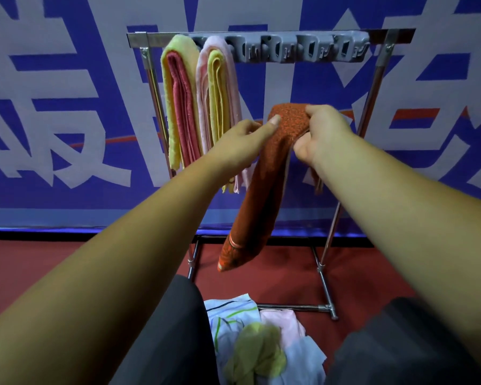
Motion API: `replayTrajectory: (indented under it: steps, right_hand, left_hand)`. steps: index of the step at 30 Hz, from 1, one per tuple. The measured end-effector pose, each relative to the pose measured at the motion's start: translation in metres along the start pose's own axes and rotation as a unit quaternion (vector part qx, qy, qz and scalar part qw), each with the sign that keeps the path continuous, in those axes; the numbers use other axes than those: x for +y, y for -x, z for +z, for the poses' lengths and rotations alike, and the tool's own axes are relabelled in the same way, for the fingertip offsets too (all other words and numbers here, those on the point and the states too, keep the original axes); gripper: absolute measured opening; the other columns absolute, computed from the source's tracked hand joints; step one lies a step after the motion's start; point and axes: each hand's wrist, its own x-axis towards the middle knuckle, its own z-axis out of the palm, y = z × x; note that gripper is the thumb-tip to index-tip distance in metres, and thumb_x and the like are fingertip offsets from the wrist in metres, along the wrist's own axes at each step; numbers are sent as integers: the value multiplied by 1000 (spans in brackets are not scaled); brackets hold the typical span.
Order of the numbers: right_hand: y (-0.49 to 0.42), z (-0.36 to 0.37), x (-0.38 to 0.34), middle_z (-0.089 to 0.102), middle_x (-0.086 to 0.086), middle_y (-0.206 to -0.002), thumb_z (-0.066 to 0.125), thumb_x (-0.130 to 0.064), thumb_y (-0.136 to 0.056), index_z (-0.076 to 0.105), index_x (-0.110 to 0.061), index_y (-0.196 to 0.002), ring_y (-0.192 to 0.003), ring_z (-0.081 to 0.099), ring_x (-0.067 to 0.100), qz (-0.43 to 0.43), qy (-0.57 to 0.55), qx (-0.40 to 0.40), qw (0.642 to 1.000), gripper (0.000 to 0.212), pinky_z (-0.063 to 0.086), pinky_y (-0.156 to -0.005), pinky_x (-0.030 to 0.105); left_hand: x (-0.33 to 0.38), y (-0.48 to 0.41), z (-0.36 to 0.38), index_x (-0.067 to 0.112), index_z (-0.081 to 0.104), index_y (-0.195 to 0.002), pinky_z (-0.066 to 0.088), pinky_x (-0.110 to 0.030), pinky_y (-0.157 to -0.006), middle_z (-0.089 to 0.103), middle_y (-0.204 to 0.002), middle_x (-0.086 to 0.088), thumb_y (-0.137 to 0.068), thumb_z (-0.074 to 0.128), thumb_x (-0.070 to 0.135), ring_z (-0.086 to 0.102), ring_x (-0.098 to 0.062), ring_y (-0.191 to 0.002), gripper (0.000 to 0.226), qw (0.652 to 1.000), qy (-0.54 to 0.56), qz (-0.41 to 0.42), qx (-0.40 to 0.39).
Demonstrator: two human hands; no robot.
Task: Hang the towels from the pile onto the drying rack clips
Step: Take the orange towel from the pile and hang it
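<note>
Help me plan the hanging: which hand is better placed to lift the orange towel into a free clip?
Probably right: the right hand grips the orange towel at its fold below the free clips; the left hand only pinches its edge.

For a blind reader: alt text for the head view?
The left hand and right hand hold an orange towel before a metal drying rack, below its grey clip strip. A yellow-and-red bundle and a pink-and-yellow bundle hang at its left end; a towel pile lies on the floor.

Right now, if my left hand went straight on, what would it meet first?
The orange towel that the right hand grips; the left hand looks almost on it, depth unclear.
</note>
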Motion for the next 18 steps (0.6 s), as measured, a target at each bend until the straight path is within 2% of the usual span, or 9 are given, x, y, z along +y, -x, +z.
replayTrajectory:
  steps: [2, 3, 5, 7, 9, 10, 12, 14, 18]
  right_hand:
    - [3, 0, -4, 70, 25, -107, 39, -8, -109, 62, 4, -109, -92, 71, 39, 0, 16, 7, 1000, 26, 57, -74, 53]
    - [5, 0, -5, 69, 25, -123, 39, -11, -110, 61, 3, -123, -107, 70, 41, 6, 21, -3, 1000, 29, 56, -74, 53]
    - [10, 0, -4, 56, 21, -153, 42, -17, -111, 50, -2, -150, -138, 56, 42, 15, 28, -24, 999, 43, 54, -93, 57]
    - [10, 2, -4, 50, 19, -159, 44, -22, -113, 44, -4, -156, -146, 48, 41, 43, -7, -23, 999, 47, 41, -114, 66]
    - [9, 3, -5, 48, 18, -160, 45, -25, -113, 42, -6, -158, -147, 46, 42, 46, -25, -19, 998, 49, 35, -117, 71]
    - [7, 2, -5, 48, 18, -161, 46, -26, -113, 41, -9, -159, -146, 47, 44, 41, -29, -16, 999, 49, 39, -112, 75]
    - [-1, -1, -4, 45, 18, -162, 48, -31, -110, 37, -18, -162, -143, 48, 48, 19, -17, -9, 1000, 54, 50, -83, 81]
    - [-16, -6, -5, 43, 15, -163, 49, -36, -109, 35, -26, -163, -143, 47, 50, -5, 0, -12, 1000, 56, 53, -57, 74]
    - [-9, -11, -14, 48, 13, -158, 48, -39, -110, 36, -32, -160, -136, 54, 45, -45, 23, -28, 998, 52, 57, -63, 73]
  left_hand:
    - [-3, 0, 6, 26, 52, -148, 59, -46, -96, 64, -136, 3, -87, 63, 75, 67, -17, -116, 79, 999, 0, -8, -32]
    - [-5, 0, 11, 27, 51, -148, 61, -47, -94, 66, -133, 3, -85, 69, 68, 69, -17, -114, 78, 999, -2, -14, -43]
    - [-12, -3, 23, 25, 54, -138, 64, -51, -88, 71, -118, 1, -80, 75, 54, 73, -19, -103, 68, 999, -21, -23, -44]
    - [-21, -4, 37, 23, 54, -127, 65, -48, -81, 71, -108, -3, -80, 78, 47, 73, -22, -96, 58, 997, -64, -29, -25]
    - [-31, -4, 54, 18, 53, -126, 59, -35, -70, 67, -109, -1, -82, 83, 48, 69, -19, -95, 61, 995, -88, -40, -4]
    - [-39, -4, 63, 16, 54, -127, 52, -31, -66, 65, -109, 0, -82, 84, 51, 66, -18, -94, 64, 995, -92, -45, 7]
    - [-55, -5, 82, 15, 59, -126, 48, -30, -70, 66, -108, 1, -82, 83, 56, 64, -18, -96, 65, 994, -96, -45, 27]
    - [-71, -6, 98, 18, 64, -125, 51, -32, -77, 70, -111, 0, -82, 81, 56, 66, -19, -99, 60, 993, -98, -52, 32]
    - [-95, -2, 109, 22, 66, -115, 61, -40, -87, 75, -103, 1, -71, 88, 45, 72, -19, -96, 54, 994, -75, -84, -5]
